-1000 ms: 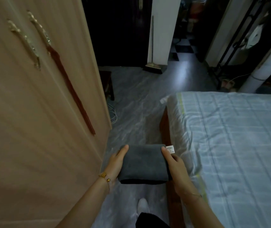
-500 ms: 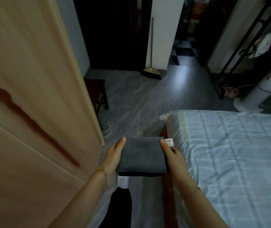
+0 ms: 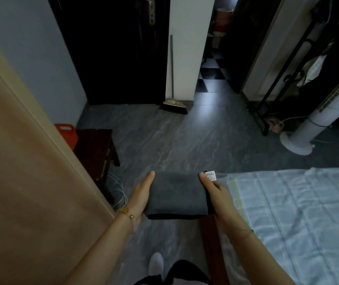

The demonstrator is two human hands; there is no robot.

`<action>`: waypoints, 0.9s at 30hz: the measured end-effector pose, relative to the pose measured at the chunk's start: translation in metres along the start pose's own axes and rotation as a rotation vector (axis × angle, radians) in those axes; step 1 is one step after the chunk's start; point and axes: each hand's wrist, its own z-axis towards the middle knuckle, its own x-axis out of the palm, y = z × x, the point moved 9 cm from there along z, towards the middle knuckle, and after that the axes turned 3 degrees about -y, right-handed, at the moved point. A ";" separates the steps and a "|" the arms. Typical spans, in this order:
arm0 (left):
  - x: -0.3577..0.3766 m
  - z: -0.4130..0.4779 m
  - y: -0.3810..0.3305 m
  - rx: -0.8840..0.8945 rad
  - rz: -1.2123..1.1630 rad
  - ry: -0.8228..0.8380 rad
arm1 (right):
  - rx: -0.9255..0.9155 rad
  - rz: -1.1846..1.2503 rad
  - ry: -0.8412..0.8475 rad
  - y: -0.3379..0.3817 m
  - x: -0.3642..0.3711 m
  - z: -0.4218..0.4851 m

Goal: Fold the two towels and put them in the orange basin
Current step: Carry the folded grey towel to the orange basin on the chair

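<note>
Two hands hold the folded grey towel [image 3: 176, 195] in mid-air at lower centre, above the floor [image 3: 164, 145]. The left hand [image 3: 141, 197] clasps its left edge and the right hand [image 3: 215, 194] its right, thumbs on top, fingers hidden beneath. A darker layer shows underneath, perhaps the second towel. It looks soft, light and floppy, so I'd say support from below at both edges keeps the folds from slumping. The orange basin [image 3: 65, 134] peeks out at middle left, behind the wardrobe [image 3: 30, 182] and beside a dark stool [image 3: 96, 145]. Wardrobe corner and stool narrow the way, and a white cable [image 3: 121, 194] trails there. The bed [image 3: 298, 212] fills lower right.
</note>
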 end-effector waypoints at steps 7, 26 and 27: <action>0.012 0.078 -0.048 -0.040 -0.034 0.024 | -0.010 0.014 -0.029 0.041 0.022 0.072; 0.122 0.361 -0.208 -0.150 -0.103 0.182 | 0.087 0.184 0.126 0.194 0.053 0.358; 0.130 0.374 -0.213 -0.155 -0.102 0.196 | 0.078 0.193 0.126 0.203 0.051 0.370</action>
